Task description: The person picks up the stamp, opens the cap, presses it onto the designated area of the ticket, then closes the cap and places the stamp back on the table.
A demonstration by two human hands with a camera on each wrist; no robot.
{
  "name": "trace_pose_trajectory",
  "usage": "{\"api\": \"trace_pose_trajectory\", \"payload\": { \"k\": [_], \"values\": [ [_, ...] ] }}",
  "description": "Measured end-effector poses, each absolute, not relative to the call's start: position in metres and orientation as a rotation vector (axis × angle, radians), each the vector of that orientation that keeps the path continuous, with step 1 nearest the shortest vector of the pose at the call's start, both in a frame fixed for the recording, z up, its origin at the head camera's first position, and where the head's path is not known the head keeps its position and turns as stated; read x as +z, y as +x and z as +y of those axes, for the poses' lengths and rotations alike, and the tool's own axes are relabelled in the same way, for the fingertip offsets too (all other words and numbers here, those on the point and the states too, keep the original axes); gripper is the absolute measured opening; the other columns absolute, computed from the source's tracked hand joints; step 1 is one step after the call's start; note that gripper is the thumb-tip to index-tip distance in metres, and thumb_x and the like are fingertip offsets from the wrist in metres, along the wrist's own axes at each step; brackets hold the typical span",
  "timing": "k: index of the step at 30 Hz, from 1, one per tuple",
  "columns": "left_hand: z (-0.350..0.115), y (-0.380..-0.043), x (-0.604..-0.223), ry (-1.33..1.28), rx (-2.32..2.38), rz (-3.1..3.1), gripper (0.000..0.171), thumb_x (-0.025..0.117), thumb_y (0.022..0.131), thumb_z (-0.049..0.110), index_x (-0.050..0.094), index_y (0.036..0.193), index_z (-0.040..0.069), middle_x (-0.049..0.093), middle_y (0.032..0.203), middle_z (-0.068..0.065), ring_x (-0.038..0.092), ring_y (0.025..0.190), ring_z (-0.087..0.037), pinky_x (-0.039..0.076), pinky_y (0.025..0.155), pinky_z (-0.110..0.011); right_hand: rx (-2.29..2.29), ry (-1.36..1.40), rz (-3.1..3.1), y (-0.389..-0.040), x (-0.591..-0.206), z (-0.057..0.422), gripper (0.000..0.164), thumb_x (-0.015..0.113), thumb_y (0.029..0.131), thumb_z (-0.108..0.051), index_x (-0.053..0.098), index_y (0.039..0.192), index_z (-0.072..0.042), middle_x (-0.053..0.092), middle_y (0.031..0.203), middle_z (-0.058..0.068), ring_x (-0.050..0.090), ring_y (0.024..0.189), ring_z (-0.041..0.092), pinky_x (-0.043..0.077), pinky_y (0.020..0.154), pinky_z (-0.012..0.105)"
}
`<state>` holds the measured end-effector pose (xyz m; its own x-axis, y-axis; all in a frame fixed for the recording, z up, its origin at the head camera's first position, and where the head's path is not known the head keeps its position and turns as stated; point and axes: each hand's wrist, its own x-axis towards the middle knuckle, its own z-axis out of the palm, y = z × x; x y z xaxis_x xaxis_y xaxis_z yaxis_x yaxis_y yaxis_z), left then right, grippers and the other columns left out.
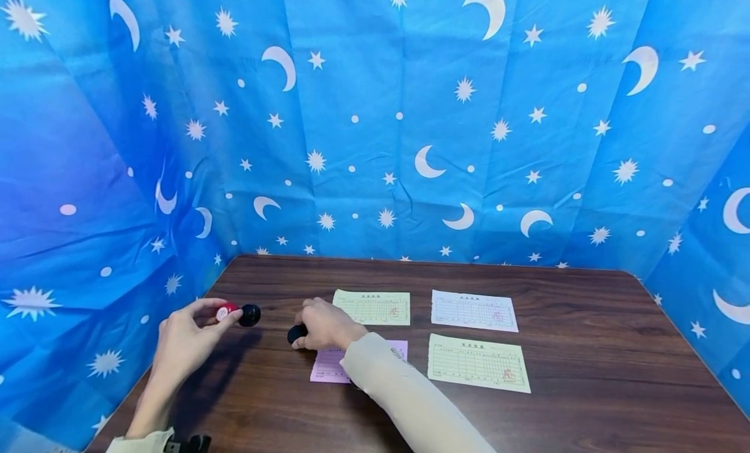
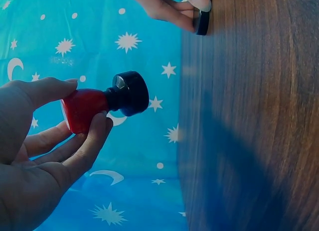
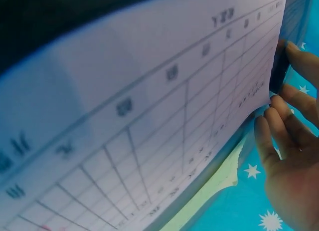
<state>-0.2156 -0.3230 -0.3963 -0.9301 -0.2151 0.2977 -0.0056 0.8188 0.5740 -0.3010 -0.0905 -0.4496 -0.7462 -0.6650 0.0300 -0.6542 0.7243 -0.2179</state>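
My left hand (image 1: 186,342) pinches a stamp by its red handle (image 2: 85,110), above the left side of the table. The stamp lies tilted sideways, its black round base (image 1: 250,315) pointing right and free of the fingers. Further right, low over the tabletop, my right hand (image 1: 327,324) grips a black round cap (image 1: 296,334) between thumb and fingers. That cap (image 2: 203,22) is seen edge-on at the top of the left wrist view. Under the right forearm is a pink printed slip (image 1: 329,368), partly covered by the sleeve.
A green slip (image 1: 375,308) lies behind the pink one. To the right are a white slip (image 1: 469,310) and a yellow-green slip (image 1: 477,365), both with red marks. A blue curtain (image 1: 375,114) with moons and stars surrounds the brown wooden table (image 1: 597,349).
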Motion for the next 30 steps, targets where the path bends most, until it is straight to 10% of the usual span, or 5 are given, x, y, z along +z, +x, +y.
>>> {"api": "trace_pose_trajectory", "payload": {
  "k": [30],
  "values": [
    [-0.329,-0.216,-0.407,0.189,-0.892,-2.644,0.058,0.077,0.092,0.054,0.073,0.127,0.008,0.079,0.112,-0.023,0.078,0.099,-0.039,0.049,0.062,-0.019,-0.409,-1.173,2.750,-0.310,-0.435,-0.082,0.032,0.079,0.095,-0.036,0.078,0.123,-0.021,0.073,0.119,-0.006,0.065,0.106,0.005,0.052,0.093,0.019]
  ]
}}
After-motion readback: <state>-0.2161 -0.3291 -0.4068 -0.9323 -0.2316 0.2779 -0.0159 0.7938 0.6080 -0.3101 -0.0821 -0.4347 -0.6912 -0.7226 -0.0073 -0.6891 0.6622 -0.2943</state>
